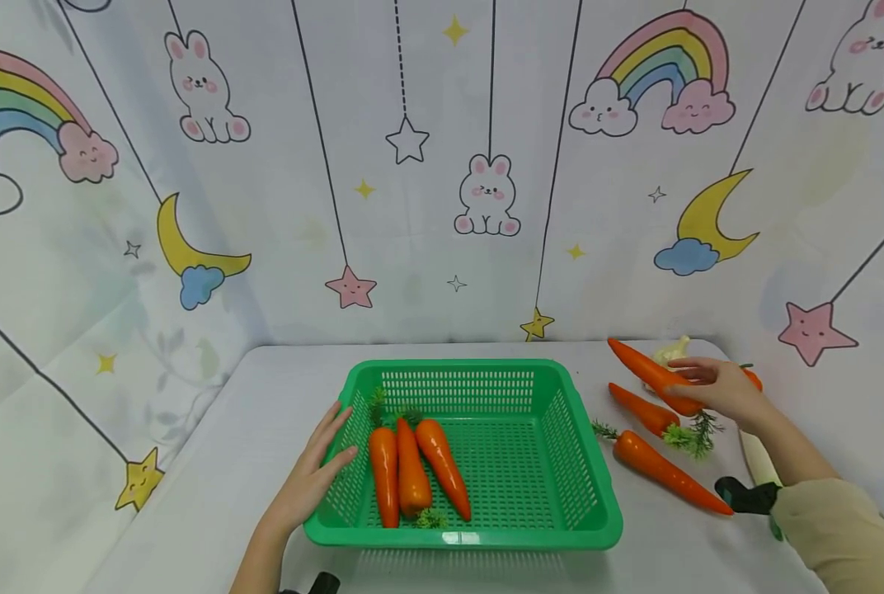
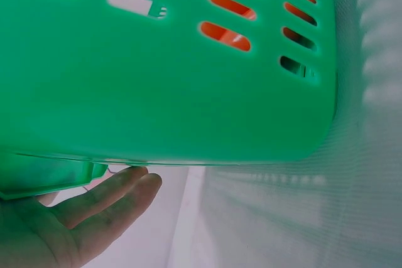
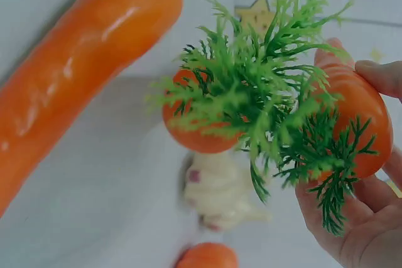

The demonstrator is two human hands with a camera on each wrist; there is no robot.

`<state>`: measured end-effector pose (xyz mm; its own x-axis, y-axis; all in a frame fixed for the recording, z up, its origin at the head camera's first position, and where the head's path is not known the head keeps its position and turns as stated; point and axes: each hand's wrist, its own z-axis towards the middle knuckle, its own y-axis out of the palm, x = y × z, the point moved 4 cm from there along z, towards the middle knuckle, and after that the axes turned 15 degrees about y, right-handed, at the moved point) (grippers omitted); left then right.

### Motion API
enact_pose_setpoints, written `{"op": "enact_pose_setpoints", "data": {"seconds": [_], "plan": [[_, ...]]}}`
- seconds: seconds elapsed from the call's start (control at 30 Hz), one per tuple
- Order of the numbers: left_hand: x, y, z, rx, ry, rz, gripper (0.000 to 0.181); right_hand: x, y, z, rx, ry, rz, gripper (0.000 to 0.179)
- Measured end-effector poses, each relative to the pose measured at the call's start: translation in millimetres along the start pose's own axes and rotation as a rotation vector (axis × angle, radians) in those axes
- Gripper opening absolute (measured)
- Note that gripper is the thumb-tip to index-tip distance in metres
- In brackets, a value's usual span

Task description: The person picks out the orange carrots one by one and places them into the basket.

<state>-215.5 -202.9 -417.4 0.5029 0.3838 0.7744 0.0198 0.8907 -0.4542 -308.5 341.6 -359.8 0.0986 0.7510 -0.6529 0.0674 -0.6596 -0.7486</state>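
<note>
A green plastic basket (image 1: 531,540) stands in the middle of the table, with three orange carrots (image 1: 444,462) lying in its left half. My left hand (image 1: 310,474) touches the basket's left rim, fingers extended; the left wrist view shows the fingers (image 2: 119,205) against the basket from outside. To the right of the basket, my right hand (image 1: 727,392) grips a carrot (image 1: 646,367) near its leafy end, tip pointing to the back left. In the right wrist view, green leaves partly hide that carrot (image 3: 358,117). Two more carrots (image 1: 668,469) lie on the table below the hand.
A garlic bulb (image 1: 672,351) lies at the back right, behind the held carrot. An orange object (image 1: 752,379) is partly hidden behind the right hand. A long whitish object (image 1: 757,458) lies under the right forearm. A patterned curtain (image 1: 427,247) hangs behind the table.
</note>
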Motion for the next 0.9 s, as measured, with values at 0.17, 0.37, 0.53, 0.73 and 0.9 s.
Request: {"op": "enact_pose_setpoints", "data": {"seconds": [0.17, 0.37, 0.53, 0.73, 0.9], "plan": [[-0.4, 0.2, -0.1, 0.0, 0.004, 0.0, 0.056, -22.7, 3.9, -5.3, -0.019, -0.012, 0.01, 0.062], [-1.5, 0.3, 0.9, -0.002, 0.006, 0.002, 0.056, -47.4, 7.5, -12.1, -0.027, -0.049, 0.023, 0.06], [-1.7, 0.3, 1.5, -0.002, 0.005, 0.001, 0.056, -63.3, 10.9, -15.2, -0.018, -0.088, 0.028, 0.058], [-1.9, 0.4, 1.3, -0.003, -0.001, -0.002, 0.056, -84.5, 18.0, -17.7, -0.023, -0.126, 0.045, 0.056], [-1.0, 0.4, 1.6, 0.0, 0.004, -0.004, 0.056, -102.6, 27.9, -20.8, -0.044, -0.144, 0.069, 0.056]]}}
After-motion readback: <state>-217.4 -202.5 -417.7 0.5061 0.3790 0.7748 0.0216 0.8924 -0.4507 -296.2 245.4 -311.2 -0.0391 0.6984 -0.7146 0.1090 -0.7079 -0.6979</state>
